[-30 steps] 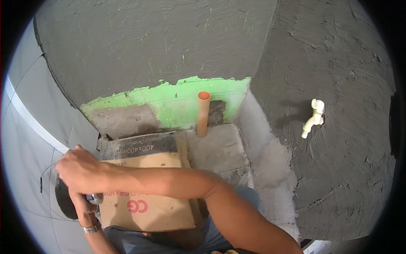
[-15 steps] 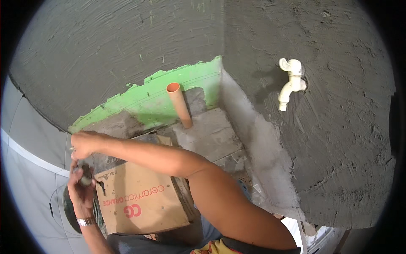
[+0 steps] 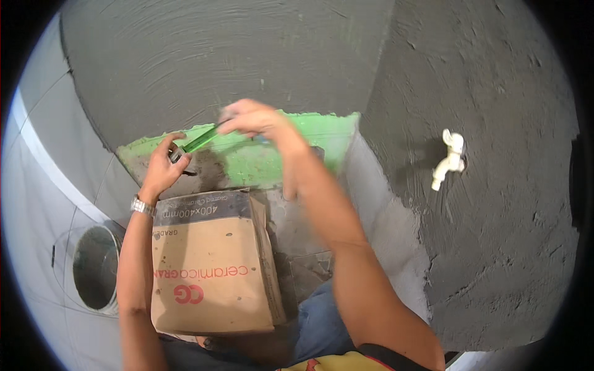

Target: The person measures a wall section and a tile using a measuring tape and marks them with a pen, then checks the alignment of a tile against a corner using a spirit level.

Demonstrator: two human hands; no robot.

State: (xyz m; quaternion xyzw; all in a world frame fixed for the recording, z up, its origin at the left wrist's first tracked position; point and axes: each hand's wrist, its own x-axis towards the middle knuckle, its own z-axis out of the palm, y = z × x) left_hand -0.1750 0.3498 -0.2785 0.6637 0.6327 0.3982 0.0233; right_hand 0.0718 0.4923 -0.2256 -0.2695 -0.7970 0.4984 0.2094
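In front of the wall at the left, my left hand [image 3: 162, 170] is closed around a small dark-and-silver tape measure [image 3: 177, 154]. A narrow green blade [image 3: 201, 139] runs out of it, up and to the right. My right hand [image 3: 250, 119], smeared by motion, has its fingers pinched at the blade's far end. Both hands are over the border between the grey plaster and the green painted strip [image 3: 266, 164]. Beneath them lies a brown cardboard tile box [image 3: 210, 266] with a dark band along its far side.
A cream plastic tap [image 3: 451, 157] sticks out of the rough grey right wall [image 3: 495, 247]. An orange pipe [image 3: 289, 179] stands mostly hidden behind my right forearm. At the left, a dark bucket [image 3: 96, 269] is beside pale tiles [image 3: 46, 161].
Both hands have moved up and right, to the green strip, and are now farther apart. A length of green blade now shows between them. The view has shifted, bringing the bucket into sight.
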